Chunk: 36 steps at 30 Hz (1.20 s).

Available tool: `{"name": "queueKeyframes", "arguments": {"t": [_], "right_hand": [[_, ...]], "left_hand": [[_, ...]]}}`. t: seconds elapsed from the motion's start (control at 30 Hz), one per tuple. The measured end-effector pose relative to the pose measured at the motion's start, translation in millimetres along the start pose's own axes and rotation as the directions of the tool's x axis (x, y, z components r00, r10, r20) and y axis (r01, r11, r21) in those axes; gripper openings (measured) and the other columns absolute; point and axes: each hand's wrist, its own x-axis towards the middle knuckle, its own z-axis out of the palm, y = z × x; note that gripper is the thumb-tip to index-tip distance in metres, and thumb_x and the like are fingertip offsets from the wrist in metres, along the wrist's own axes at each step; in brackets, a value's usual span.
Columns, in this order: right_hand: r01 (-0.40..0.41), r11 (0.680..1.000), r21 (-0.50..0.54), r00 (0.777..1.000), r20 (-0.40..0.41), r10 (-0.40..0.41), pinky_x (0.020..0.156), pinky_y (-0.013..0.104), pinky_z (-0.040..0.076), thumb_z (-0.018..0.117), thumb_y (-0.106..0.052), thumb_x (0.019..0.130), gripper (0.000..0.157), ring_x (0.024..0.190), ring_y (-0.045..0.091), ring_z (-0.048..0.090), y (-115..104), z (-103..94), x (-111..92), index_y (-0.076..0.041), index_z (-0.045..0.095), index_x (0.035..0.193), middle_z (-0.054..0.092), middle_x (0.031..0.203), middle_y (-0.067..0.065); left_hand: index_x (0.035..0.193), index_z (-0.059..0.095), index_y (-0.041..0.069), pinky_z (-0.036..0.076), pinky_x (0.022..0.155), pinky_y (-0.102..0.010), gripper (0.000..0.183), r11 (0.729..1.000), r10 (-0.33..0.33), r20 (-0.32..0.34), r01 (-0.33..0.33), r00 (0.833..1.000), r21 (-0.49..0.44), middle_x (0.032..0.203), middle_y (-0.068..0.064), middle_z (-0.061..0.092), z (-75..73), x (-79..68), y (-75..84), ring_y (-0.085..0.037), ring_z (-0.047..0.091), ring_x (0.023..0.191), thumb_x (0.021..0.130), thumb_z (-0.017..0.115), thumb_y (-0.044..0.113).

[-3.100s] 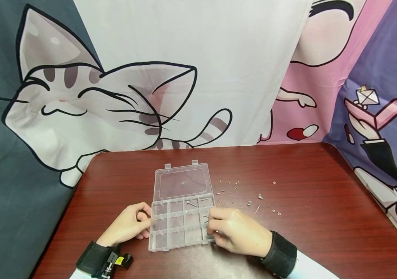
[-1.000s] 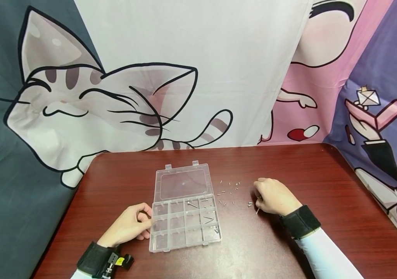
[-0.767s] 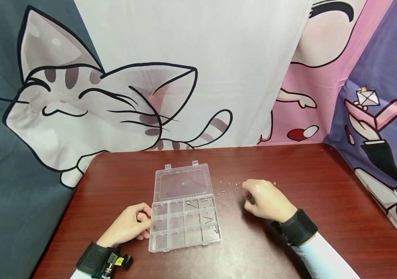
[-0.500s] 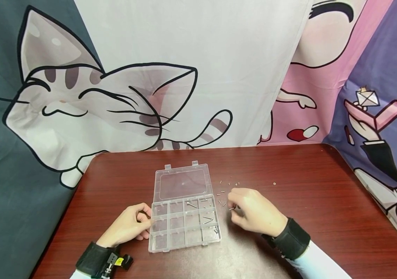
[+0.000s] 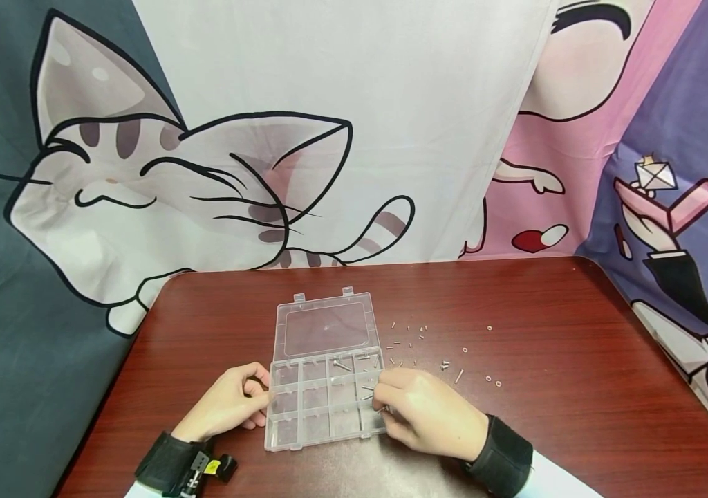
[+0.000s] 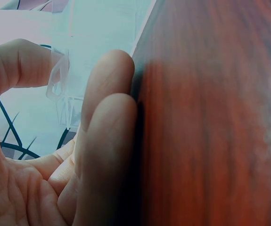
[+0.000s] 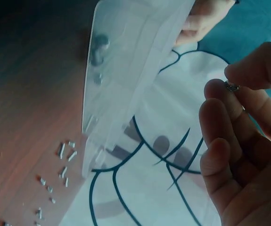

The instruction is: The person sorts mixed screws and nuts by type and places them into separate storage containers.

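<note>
A clear plastic compartment box (image 5: 315,422) lies with its lid (image 5: 324,321) folded back. My left hand (image 5: 229,401) holds its left edge; in the left wrist view the thumb (image 6: 31,66) reaches the clear wall and the fingers (image 6: 108,141) lie low along its side. My right hand (image 5: 431,415) is at the front right compartments, pinching a small metal screw (image 7: 232,86) between thumb and fingertips, its shape partly hidden. Screws (image 5: 341,364) rest in several right-hand compartments. The right hand covers part of that side in the head view.
Several tiny screws (image 5: 397,342) are scattered right of the lid. Farther right lie a short screw (image 5: 444,365), a longer screw (image 5: 458,376) and several small rings (image 5: 464,350). The wooden table (image 5: 578,387) ends at a patterned cloth (image 5: 441,138) behind.
My right hand picked up a screw from beside a small ring on the right, then moved left and toward me to the box. The left hand and the box stay put.
</note>
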Motion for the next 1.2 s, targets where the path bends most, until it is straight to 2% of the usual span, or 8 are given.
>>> {"name": "queueKeyframes", "arguments": {"t": [0.23, 0.33, 0.4, 0.47, 0.53, 0.57, 0.9, 1.2], "right_hand": [[0.006, 1.0, 0.006, 1.0, 0.028, -0.006, 0.063, 0.014, 0.034, 0.069, -0.006, 0.068, 0.025, 0.071, -0.001, 0.037, -6, 2.8, 1, -0.019, 0.052, 0.081, 0.04, 0.078, -0.013], [-0.017, 1.0, -0.013, 0.996, 0.089, 0.018, 0.075, 0.017, 0.044, 0.073, -0.022, 0.076, 0.026, 0.085, 0.001, 0.05, -8, 2.3, -1, -0.019, 0.062, 0.1, 0.054, 0.094, -0.011], [-0.041, 0.999, -0.026, 0.984, 0.172, 0.045, 0.094, 0.029, 0.047, 0.072, -0.044, 0.08, 0.058, 0.112, 0.011, 0.055, -9, 1.8, -4, -0.015, 0.06, 0.128, 0.059, 0.126, 0.0], [-0.069, 0.997, -0.031, 0.964, 0.254, 0.075, 0.112, 0.042, 0.036, 0.067, -0.065, 0.077, 0.095, 0.14, 0.025, 0.04, -11, 1.1, -6, -0.013, 0.042, 0.152, 0.037, 0.157, 0.009], [-0.089, 0.995, -0.036, 0.944, 0.316, 0.096, 0.118, 0.049, 0.024, 0.062, -0.076, 0.074, 0.113, 0.151, 0.03, 0.02, -12, 0.9, -8, -0.015, 0.025, 0.161, 0.014, 0.167, 0.007], [-0.097, 0.995, -0.034, 0.939, 0.329, 0.103, 0.119, 0.05, 0.022, 0.06, -0.078, 0.073, 0.114, 0.152, 0.031, 0.017, -12, 0.8, -8, -0.016, 0.021, 0.162, 0.01, 0.168, 0.006], [-0.145, 0.985, -0.097, 0.926, 0.338, 0.17, 0.118, 0.052, 0.023, 0.057, -0.076, 0.077, 0.108, 0.151, 0.031, 0.018, 5, -7.1, -13, -0.015, 0.025, 0.161, 0.012, 0.168, 0.006], [-0.272, 0.932, -0.24, 0.891, 0.302, 0.338, 0.113, 0.053, 0.03, 0.066, -0.063, 0.079, 0.087, 0.143, 0.037, 0.035, 49, -19.3, -30, -0.009, 0.051, 0.146, 0.038, 0.157, 0.015]], "left_hand": [[0.104, 0.054, -0.001, 0.056, 0.051, -0.041, 0.027, 1.0, 0.0, -0.005, 0.0, 1.0, 0.004, 0.068, -0.014, 0.066, 0.1, 0.4, -0.4, -0.028, 0.067, 0.058, 0.087, 0.067, 0.017], [0.104, 0.054, -0.001, 0.056, 0.052, -0.041, 0.027, 1.0, -0.003, -0.004, 0.004, 1.0, 0.008, 0.068, -0.013, 0.066, -0.1, 0.3, -0.4, -0.028, 0.067, 0.058, 0.087, 0.067, 0.016], [0.104, 0.054, -0.001, 0.056, 0.052, -0.041, 0.027, 1.0, -0.004, -0.004, 0.004, 1.0, 0.008, 0.068, -0.013, 0.066, -0.1, 0.3, -0.3, -0.028, 0.067, 0.058, 0.087, 0.067, 0.016], [0.105, 0.054, -0.001, 0.056, 0.052, -0.041, 0.027, 1.0, -0.006, -0.003, 0.006, 1.0, 0.007, 0.068, -0.013, 0.066, -0.2, 0.3, -0.2, -0.028, 0.067, 0.058, 0.087, 0.067, 0.017], [0.105, 0.054, -0.001, 0.056, 0.052, -0.041, 0.028, 1.0, -0.008, -0.004, 0.008, 1.0, 0.006, 0.068, -0.013, 0.066, -0.3, 0.4, -0.2, -0.028, 0.067, 0.058, 0.088, 0.067, 0.017], [0.105, 0.054, -0.001, 0.056, 0.052, -0.041, 0.028, 1.0, -0.009, -0.003, 0.009, 1.0, 0.007, 0.068, -0.014, 0.066, -0.4, 0.4, -0.2, -0.028, 0.067, 0.059, 0.088, 0.067, 0.017], [0.107, 0.054, -0.002, 0.056, 0.053, -0.041, 0.028, 1.0, -0.012, 0.016, 0.013, 1.0, -0.019, 0.07, -0.015, 0.066, -1.7, 0.3, 0.0, -0.029, 0.067, 0.059, 0.089, 0.066, 0.018], [0.106, 0.054, -0.002, 0.056, 0.053, -0.041, 0.028, 1.0, -0.008, 0.013, 0.008, 1.0, -0.024, 0.07, -0.015, 0.066, -0.6, 0.7, -0.5, -0.028, 0.067, 0.059, 0.089, 0.066, 0.017]]}}
